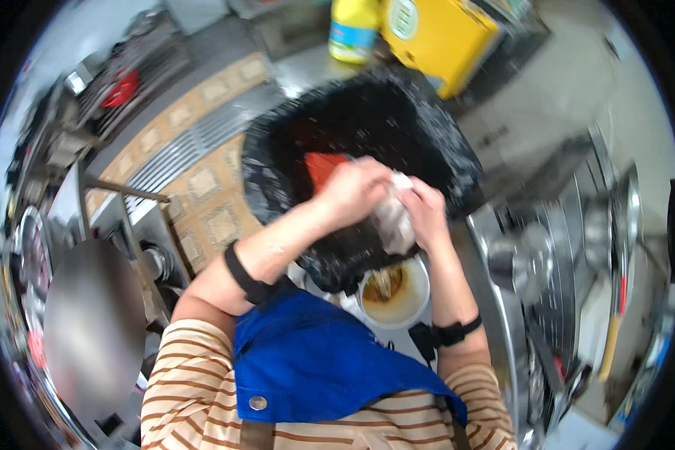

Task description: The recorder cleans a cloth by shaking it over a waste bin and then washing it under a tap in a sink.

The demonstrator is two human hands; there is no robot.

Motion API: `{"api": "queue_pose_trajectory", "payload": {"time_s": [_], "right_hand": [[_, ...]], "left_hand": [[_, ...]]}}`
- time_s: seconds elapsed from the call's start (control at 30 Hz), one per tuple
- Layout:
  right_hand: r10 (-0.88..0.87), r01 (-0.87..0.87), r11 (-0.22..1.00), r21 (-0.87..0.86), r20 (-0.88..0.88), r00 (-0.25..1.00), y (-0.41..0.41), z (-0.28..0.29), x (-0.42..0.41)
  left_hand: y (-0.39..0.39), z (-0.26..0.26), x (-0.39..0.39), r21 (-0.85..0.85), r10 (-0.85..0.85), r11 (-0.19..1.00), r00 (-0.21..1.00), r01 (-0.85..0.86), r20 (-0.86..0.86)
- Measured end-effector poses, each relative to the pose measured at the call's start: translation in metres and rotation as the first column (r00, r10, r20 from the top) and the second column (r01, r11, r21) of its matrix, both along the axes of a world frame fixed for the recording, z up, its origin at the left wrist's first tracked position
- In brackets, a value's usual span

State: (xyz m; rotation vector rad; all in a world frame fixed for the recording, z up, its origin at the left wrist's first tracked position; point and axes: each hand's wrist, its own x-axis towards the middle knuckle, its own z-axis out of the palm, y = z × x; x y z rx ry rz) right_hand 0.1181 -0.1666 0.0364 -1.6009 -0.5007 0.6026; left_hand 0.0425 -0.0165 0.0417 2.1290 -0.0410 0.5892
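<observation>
Over a bin lined with a black plastic bag (pixel 259 169), my left hand (pixel 357 188) and my right hand (pixel 427 214) meet at a whitish, translucent plastic bag (pixel 394 225). Both hands have their fingers on its upper end, and the rest hangs down between them. The image is blurred there. A red thing (pixel 322 167) lies behind my left hand, within the bin's opening. Close to the bin's near edge, below my right hand, is a round white tub (pixel 419 306) with brownish liquid and a pale piece inside.
Beyond the bin stand a yellow bottle with a blue label (pixel 351 36) and a yellow box (pixel 436 39). Metal pans (pixel 517 259) and a wooden-handled tool (pixel 610 349) are at the right. A floor drain grate (pixel 171 163) and metal shelving (pixel 146 73) lie left.
</observation>
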Motion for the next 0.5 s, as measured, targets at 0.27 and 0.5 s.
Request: {"api": "queue_pose_trajectory", "payload": {"time_s": [0.27,0.5], "right_hand": [[-0.148,0.242,0.933,0.267,-0.328,0.933,0.017,0.016,0.019],[-0.206,0.347,0.888,0.303,-0.413,0.887,0.112,0.095,0.017]], "left_hand": [[0.074,-0.045,-0.047,0.598,0.119,0.785,0.908,0.161,-0.402],[0.199,-0.019,-0.109,-0.686,-0.237,0.725,0.91,-0.069,-0.341]]}}
